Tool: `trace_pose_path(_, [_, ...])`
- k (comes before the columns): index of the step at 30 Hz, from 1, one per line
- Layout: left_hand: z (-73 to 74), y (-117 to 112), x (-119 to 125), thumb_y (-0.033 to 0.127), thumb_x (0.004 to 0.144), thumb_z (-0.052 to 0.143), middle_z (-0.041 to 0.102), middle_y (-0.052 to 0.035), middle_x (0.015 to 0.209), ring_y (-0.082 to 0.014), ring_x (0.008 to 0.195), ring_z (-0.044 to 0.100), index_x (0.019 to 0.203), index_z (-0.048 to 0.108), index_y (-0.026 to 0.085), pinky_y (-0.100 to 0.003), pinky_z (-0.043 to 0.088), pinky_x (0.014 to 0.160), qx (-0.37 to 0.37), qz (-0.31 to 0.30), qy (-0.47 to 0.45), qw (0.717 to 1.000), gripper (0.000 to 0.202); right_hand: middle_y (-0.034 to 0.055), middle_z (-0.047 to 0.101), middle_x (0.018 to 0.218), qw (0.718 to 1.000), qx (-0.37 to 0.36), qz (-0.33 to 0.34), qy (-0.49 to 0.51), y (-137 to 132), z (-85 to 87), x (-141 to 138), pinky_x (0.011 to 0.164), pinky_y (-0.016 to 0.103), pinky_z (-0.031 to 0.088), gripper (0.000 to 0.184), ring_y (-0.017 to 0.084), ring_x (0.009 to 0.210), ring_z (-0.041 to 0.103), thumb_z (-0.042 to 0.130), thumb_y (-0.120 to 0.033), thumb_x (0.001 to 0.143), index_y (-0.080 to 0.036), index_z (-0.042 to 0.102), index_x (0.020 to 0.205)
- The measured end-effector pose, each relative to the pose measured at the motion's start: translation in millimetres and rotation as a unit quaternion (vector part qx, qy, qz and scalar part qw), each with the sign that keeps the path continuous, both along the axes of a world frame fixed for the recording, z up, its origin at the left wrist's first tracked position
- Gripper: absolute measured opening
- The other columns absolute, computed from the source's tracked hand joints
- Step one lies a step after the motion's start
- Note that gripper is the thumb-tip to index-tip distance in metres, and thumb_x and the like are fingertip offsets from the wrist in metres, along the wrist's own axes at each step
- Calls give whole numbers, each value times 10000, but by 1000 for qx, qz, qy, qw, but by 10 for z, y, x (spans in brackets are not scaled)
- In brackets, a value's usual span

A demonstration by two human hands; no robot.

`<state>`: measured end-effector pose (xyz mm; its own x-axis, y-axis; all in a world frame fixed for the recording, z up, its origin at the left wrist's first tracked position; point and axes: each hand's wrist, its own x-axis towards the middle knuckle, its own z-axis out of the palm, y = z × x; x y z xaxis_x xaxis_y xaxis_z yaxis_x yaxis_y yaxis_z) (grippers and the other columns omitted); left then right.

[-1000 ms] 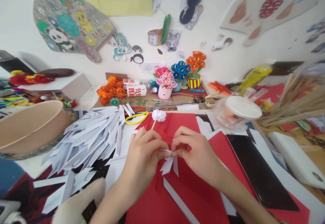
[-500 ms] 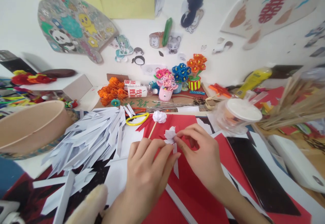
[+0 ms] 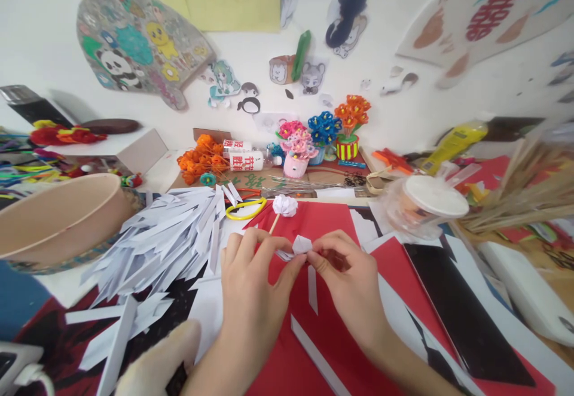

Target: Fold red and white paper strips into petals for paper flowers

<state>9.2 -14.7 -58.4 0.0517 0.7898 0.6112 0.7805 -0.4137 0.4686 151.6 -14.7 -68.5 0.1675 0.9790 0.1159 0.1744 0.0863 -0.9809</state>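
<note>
Between my two hands is a small folded white paper piece [image 3: 302, 244], pinched from both sides above the red paper [image 3: 332, 216]. My left hand [image 3: 255, 276] closes thumb and forefinger on its left side. From the right, my right hand [image 3: 347, 282] pinches it with thumb and fingertips. A white paper strip [image 3: 313, 291] shows just below the fingers; whether it joins the piece I cannot tell. Just beyond my hands, a crumpled white paper flower [image 3: 285, 206] tops a thin wooden stick. Another long white strip [image 3: 316, 354] lies nearer to me on the red paper.
A heap of folded white strips [image 3: 165, 240] spreads at left, beside a round bowl [image 3: 63, 216]. Yellow-handled scissors [image 3: 246, 209] lie behind. At right are a black phone-like slab [image 3: 466, 312] and a lidded cup [image 3: 433, 198]. Small flower pots [image 3: 296, 165] stand along the wall.
My left hand has turned and raised its fingers to pinch the paper piece from the left. The piece is turned and sits slightly lower, between both hands. The view has shifted a little.
</note>
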Motion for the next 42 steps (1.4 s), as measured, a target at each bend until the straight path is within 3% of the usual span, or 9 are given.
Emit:
trace_pose_path(8, [38,6,-27,102,739,794,613,-9,733,-197,734,497,763,725,215,-314,399,652,-101,-60,-98,988,134,-11,530,762,997,-8,70,-2,26,-65,16,634,279,421,171,160,703,528,601,-262,892,-212,570,731])
trace_pose_path(15, [63,31,-71,163,752,787,616,5,694,-193,740,507,706,737,232,-307,394,670,-163,-40,-182,969,97,6,555,817,995,18,87,-51,59,-16,72,643,264,433,176,156,721,536,611,-327,925,-215,642,793])
trace_pose_path(21, [41,47,-42,147,730,775,618,10,683,-190,733,497,668,726,235,-305,378,688,-185,-40,-200,961,118,6,514,798,993,21,109,-44,63,-63,60,631,265,427,259,153,708,526,530,-329,971,-203,576,749])
trace_pose_path(25, [50,69,-83,212,763,748,620,4,677,-194,726,503,659,723,233,-308,365,679,-205,-44,-218,953,108,6,533,848,994,12,106,-33,79,-34,80,636,268,428,173,150,724,533,596,-349,935,-216,636,832])
trace_pose_path(33, [37,59,-52,226,787,725,623,-4,700,-198,731,512,684,715,228,-325,371,685,-179,-36,-181,966,103,9,509,853,992,-2,109,-61,97,29,131,641,278,429,237,153,728,515,609,-391,927,-214,621,770])
trace_pose_path(39, [51,70,-73,273,839,675,625,-6,699,-192,702,516,699,712,225,-353,381,707,-180,-57,-150,970,152,11,484,830,976,-41,211,-30,122,130,169,664,284,424,348,161,743,512,463,-423,1001,-209,538,737])
trace_pose_path(42, [51,89,-84,282,875,630,620,-11,697,-193,707,516,698,719,221,-366,378,729,-199,-72,-136,968,208,11,488,842,973,-36,228,-25,142,120,205,723,289,423,385,159,776,522,442,-420,1011,-203,504,698])
